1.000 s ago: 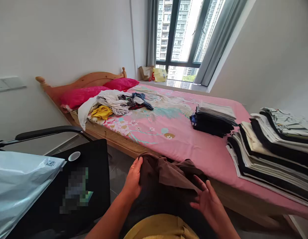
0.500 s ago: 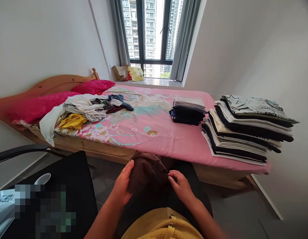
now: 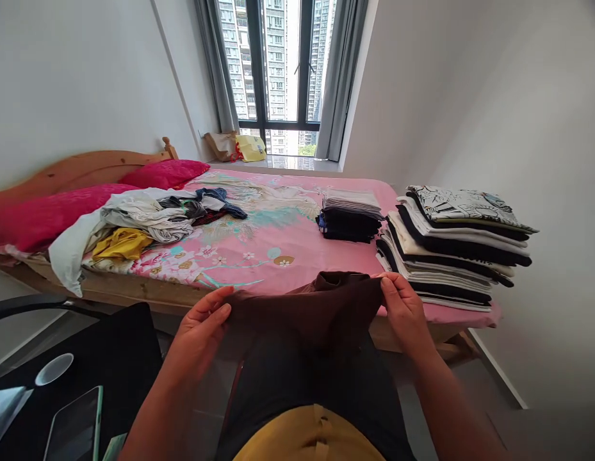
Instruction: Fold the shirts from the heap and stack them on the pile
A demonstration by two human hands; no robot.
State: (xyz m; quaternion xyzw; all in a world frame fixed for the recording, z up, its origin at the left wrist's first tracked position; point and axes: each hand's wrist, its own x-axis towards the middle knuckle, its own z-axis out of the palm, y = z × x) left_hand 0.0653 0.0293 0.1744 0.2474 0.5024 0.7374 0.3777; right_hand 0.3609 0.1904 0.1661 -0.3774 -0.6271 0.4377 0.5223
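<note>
A dark brown garment [image 3: 307, 314] is stretched sideways between my two hands, above my lap and in front of the bed's near edge. My left hand [image 3: 203, 326] pinches its left end between thumb and fingers. At the other end, my right hand [image 3: 403, 307] grips the right corner. The cloth sags between them, with an opening showing near its top. What kind of garment it is, I cannot make out. Beyond it lies the pink flowered bedsheet [image 3: 321, 269]. The tall stack of folded clothes [image 3: 460, 250] stands just past my right hand.
A smaller folded stack [image 3: 351, 218] sits left of the tall one. Loose clothes [image 3: 153, 214] and a yellow garment [image 3: 122, 244] are heaped near red pillows [image 3: 165, 174]. A black chair [image 3: 129, 339] at left bears a phone [image 3: 76, 426] and a white cup [image 3: 54, 369].
My hands have moved apart and the bunched brown garment is now spread wide between them. My right hand has risen to the right and now grips a corner. The view has shifted slightly right.
</note>
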